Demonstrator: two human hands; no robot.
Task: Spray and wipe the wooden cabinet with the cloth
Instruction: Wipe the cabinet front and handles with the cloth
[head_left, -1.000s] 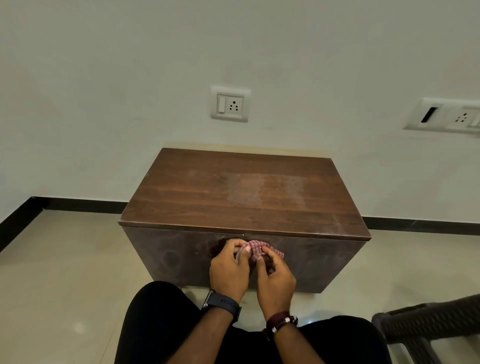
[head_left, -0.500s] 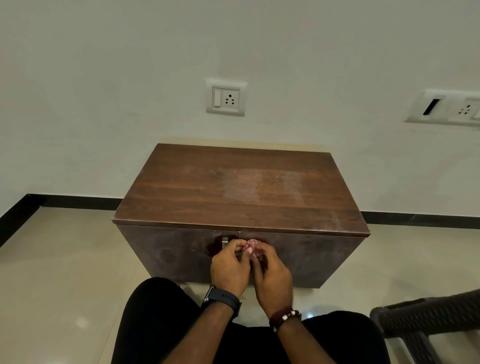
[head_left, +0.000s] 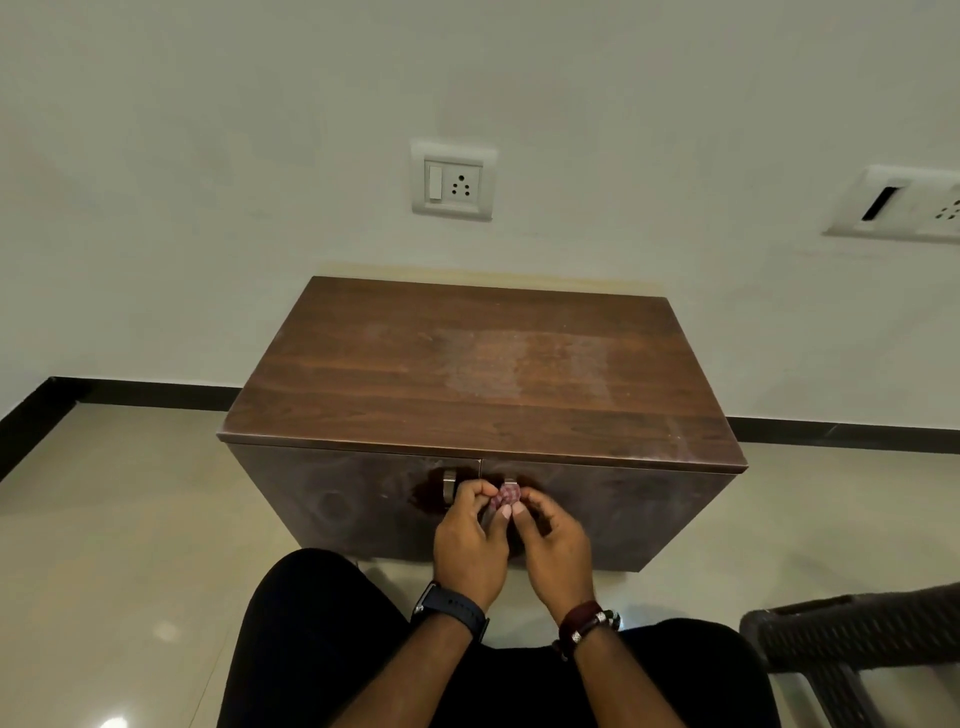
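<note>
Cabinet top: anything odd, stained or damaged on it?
Yes. The cabinet top carries a pale, hazy rectangular patch right of centre, duller than the dark wood around it. Whether it is spray residue, dust or wear cannot be told.

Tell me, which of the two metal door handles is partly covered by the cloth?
The right handle, on the right door of the cabinet. The checked cloth, held by both hands, covers its lower part; the left handle stands bare.
</note>
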